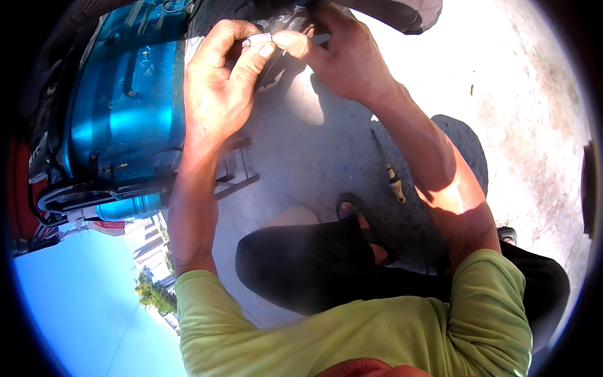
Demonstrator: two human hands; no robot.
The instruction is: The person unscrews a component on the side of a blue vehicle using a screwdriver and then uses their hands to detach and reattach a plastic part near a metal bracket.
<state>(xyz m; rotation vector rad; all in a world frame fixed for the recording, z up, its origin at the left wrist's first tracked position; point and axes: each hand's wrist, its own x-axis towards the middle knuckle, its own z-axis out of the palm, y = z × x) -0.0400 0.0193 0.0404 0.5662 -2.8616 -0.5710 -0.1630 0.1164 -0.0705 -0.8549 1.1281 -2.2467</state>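
My left hand (pixel 220 85) pinches a small silvery, pale piece (pixel 256 40) between thumb and curled index finger at the top centre. My right hand (pixel 345 63) is closed at the piece's right end, its thumb reaching to it; some of those fingers are hidden. Dark parts of a vehicle (pixel 279 19) lie in shadow just beyond both hands. To their left is a glossy blue metal body (pixel 119 119) with black tubing and fittings.
A black metal bracket (pixel 242 187) juts out low beside my left forearm. A tool with a yellowish handle (pixel 396 185) and long dark shaft lies on the concrete ground (pixel 521 94). My dark-trousered leg and sandalled foot (pixel 345 207) are below; a dark padded part overhangs at the top.
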